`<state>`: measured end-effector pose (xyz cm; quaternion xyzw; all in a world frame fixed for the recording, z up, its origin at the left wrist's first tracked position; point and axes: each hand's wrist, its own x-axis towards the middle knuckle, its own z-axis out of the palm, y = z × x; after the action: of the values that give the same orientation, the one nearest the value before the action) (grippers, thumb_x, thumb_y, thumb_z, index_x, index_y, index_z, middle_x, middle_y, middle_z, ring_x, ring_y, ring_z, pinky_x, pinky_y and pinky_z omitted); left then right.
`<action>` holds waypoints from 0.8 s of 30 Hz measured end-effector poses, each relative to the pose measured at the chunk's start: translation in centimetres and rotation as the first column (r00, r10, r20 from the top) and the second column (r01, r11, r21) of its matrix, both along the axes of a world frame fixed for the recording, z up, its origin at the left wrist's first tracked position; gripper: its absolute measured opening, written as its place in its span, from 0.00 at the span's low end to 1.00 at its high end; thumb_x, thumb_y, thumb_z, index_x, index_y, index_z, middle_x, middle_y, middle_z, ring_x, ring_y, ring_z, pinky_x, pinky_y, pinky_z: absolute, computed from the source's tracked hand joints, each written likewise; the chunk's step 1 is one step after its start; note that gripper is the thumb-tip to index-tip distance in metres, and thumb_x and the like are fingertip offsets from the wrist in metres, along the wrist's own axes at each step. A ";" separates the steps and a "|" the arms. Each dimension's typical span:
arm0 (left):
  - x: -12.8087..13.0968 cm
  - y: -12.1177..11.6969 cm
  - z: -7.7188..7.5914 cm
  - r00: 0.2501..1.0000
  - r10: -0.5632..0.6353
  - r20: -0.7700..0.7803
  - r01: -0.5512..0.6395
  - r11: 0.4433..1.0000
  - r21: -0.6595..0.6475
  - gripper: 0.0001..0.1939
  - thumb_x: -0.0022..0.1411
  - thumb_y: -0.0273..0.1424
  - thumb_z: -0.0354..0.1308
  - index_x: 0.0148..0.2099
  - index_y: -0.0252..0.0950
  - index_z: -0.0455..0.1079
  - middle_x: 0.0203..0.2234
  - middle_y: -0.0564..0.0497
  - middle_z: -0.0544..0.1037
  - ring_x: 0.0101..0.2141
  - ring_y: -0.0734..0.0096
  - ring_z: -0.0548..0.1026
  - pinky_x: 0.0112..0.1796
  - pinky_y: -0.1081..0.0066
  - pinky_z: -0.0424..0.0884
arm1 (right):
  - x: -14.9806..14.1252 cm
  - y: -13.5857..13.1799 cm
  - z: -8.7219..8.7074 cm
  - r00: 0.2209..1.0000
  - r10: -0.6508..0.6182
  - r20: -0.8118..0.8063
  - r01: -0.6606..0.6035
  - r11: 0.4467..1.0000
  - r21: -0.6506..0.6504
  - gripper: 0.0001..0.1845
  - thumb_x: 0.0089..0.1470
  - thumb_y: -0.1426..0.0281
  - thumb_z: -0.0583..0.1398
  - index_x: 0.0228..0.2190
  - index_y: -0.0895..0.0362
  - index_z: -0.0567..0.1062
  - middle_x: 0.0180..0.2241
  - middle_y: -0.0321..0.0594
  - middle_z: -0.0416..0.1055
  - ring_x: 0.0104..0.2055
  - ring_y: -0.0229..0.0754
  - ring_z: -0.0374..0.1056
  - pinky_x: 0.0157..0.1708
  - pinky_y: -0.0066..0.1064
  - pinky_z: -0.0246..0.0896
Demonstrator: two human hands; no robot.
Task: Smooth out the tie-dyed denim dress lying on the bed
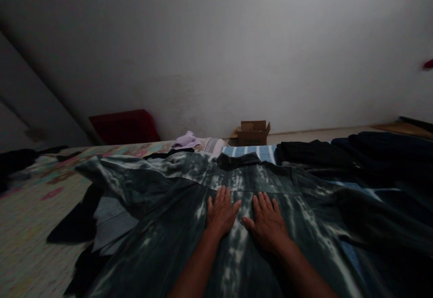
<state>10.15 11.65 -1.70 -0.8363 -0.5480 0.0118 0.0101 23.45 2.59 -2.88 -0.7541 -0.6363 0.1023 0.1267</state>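
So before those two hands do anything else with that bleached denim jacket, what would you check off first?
1. Both hands flat on the garment: ok. The left hand and right hand lie palm down, side by side, on the denim jacket.
2. Jacket spread out: ok in the middle; the left sleeve looks rumpled.
3. Collar at the far edge: ok, it shows dark above the hands.
4. Nothing lying on the jacket: cannot tell; dark cloth lies at its left edge, over or under is unclear.
5. Neighbouring dark clothes kept apart: cannot tell, the picture is too dim at the right.
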 end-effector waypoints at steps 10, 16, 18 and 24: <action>0.7 -0.2 0.1 0.981 0.193 0.002 -0.192 0.971 0.142 0.37 0.64 0.51 0.34 0.64 0.28 0.54 0.64 0.36 0.50 0.64 0.52 0.47 0.59 0.51 0.45 | 0.6 0.1 0.3 0.996 -0.093 0.014 0.093 0.996 -0.010 0.42 0.59 0.48 0.43 0.62 0.67 0.51 0.65 0.55 0.39 0.67 0.54 0.30 0.61 0.49 0.23; 1.8 1.3 0.1 0.999 -0.049 0.005 0.049 0.997 0.066 0.33 0.67 0.45 0.36 0.66 0.30 0.49 0.65 0.40 0.46 0.64 0.57 0.43 0.60 0.55 0.42 | 0.7 0.1 0.0 0.996 -0.089 0.016 0.089 0.996 -0.001 0.42 0.59 0.48 0.43 0.62 0.68 0.51 0.65 0.56 0.39 0.67 0.55 0.30 0.61 0.49 0.22; 2.1 2.5 0.0 0.992 -0.126 0.021 0.127 0.992 -0.029 0.34 0.67 0.47 0.34 0.67 0.31 0.46 0.66 0.42 0.45 0.65 0.59 0.41 0.60 0.55 0.42 | 0.7 0.1 -0.1 0.996 -0.092 0.012 0.092 0.996 0.003 0.42 0.59 0.48 0.43 0.62 0.67 0.51 0.65 0.56 0.39 0.67 0.55 0.30 0.61 0.49 0.22; 3.4 5.6 -0.3 0.995 -0.091 0.036 0.092 0.995 -0.046 0.38 0.64 0.52 0.31 0.67 0.32 0.46 0.65 0.39 0.47 0.64 0.54 0.44 0.59 0.52 0.43 | 0.9 0.3 0.4 0.996 -0.094 -0.009 0.094 0.995 -0.013 0.42 0.58 0.48 0.44 0.62 0.67 0.51 0.65 0.55 0.38 0.67 0.54 0.29 0.61 0.48 0.21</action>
<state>13.53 17.22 -1.96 -0.8606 -0.5089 0.0102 -0.0184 24.33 2.86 -2.47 -0.7836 -0.5988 0.1038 0.1294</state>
